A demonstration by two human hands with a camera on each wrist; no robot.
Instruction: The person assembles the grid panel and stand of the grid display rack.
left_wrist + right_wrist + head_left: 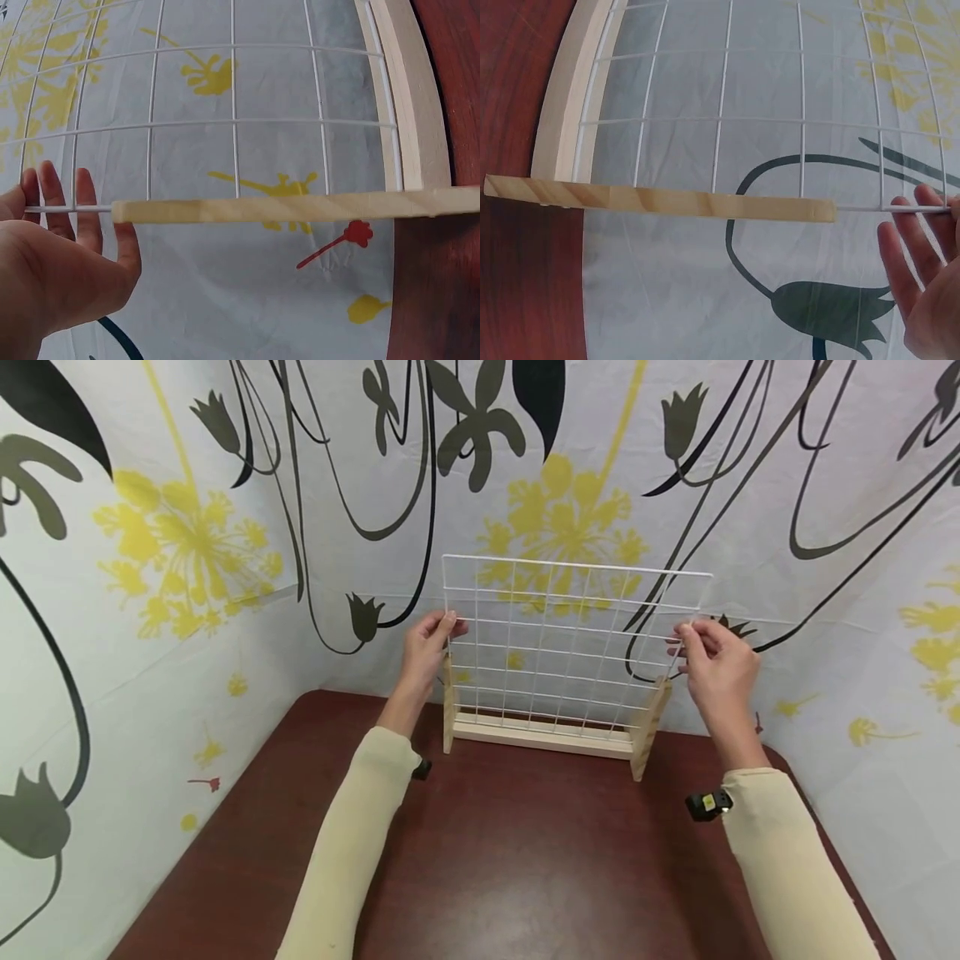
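A white wire grid panel (570,635) stands upright in a light wooden stand (540,735). The stand has two side uprights joined by a low crossbar. My left hand (431,639) pinches the panel's left edge wire just above the left upright (300,208). On the other side, my right hand (716,660) pinches the right edge wire, above the top of the right upright (660,197). The panel's lower edge lies along the crossbar. In the right wrist view, part of my right hand is cut off by the frame.
Under the stand is a dark reddish-brown table (525,843). A white cloth (247,527) with yellow, grey and black plant prints hangs behind it and along both sides. Small black cameras (708,804) are worn at my wrists.
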